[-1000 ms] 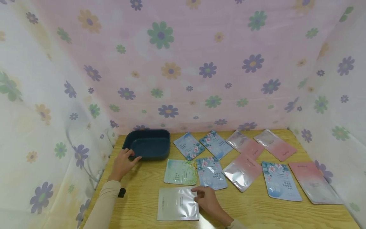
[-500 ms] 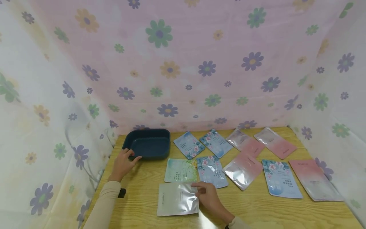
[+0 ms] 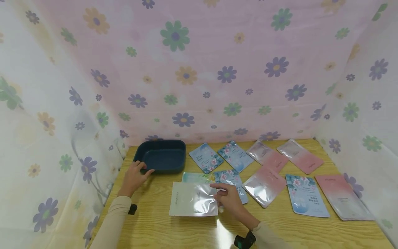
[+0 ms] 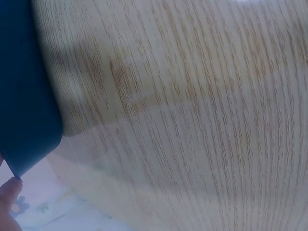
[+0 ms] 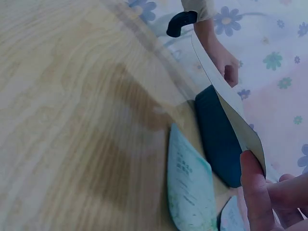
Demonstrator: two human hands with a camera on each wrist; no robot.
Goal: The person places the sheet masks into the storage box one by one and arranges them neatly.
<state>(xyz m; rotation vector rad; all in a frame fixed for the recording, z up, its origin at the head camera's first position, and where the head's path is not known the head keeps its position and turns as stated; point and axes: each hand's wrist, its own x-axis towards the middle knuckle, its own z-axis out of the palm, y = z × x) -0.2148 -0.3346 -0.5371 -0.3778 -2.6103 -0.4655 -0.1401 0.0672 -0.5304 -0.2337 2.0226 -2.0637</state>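
My left hand (image 3: 134, 178) grips the near left rim of a dark blue plastic bin (image 3: 163, 160), which stands at the back left of the table. In the left wrist view a fingertip (image 4: 10, 190) meets the rim of that bin. A pale green and silver face mask packet (image 3: 189, 200) is pinched at its right edge by my right hand (image 3: 228, 199). It is lifted off the table, as the right wrist view shows, where it appears nearly edge-on. In the head view the packet covers part of a green packet (image 3: 197, 177).
Blue floral packets (image 3: 205, 157) lie right of the bin, one close beside my right hand. Pink and silver packets (image 3: 264, 186) are spread farther right, two overlapping. At the right edge lies another pink packet (image 3: 343, 197). Flowered cloth (image 3: 202, 86) encloses the table.
My right hand has raised the pale green and silver packet off the table and moved it forward, over the near part of the green packet. My left hand has stayed on the bin's rim.
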